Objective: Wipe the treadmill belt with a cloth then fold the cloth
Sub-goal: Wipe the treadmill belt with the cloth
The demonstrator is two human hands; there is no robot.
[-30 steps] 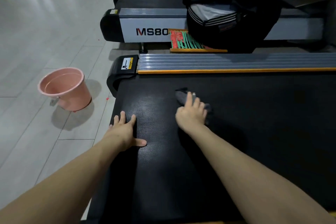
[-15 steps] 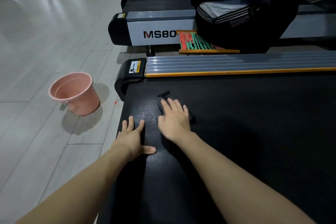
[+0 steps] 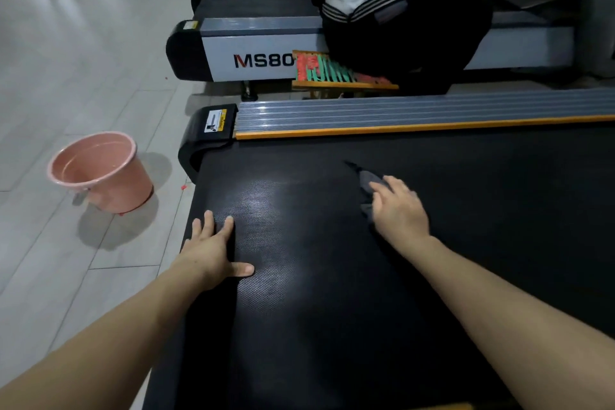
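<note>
A: So, where are the hands?

B: Both are down on the treadmill belt (image 3: 332, 276), arms stretched forward from the bottom corners of the view. The left hand (image 3: 213, 253) lies flat, palm down, at the belt's left edge. Its fingers are straight and a little spread, and the thumb sticks out to the right across the textured surface.

A: And the other one?

B: The right hand (image 3: 401, 210) is further up the belt and more to the right, palm down on the cloth (image 3: 367, 181). It is slightly blurred. The fingers look fairly straight and close together, pointing up and left, pressing on the cloth rather than pinching it.

A: How much of the cloth shows?

B: Only a dark grey, crumpled part, sticking out past the fingertips and along the left side of the hand. The rest is hidden under the palm.

A: Anything nearby?

B: A pink bucket (image 3: 100, 171) stands on the pale tiled floor (image 3: 66, 43), left of the treadmill. Past the grey side rail (image 3: 416, 111) is another treadmill (image 3: 259, 56) marked "MS80", with a black bag (image 3: 399, 17) on it.
</note>
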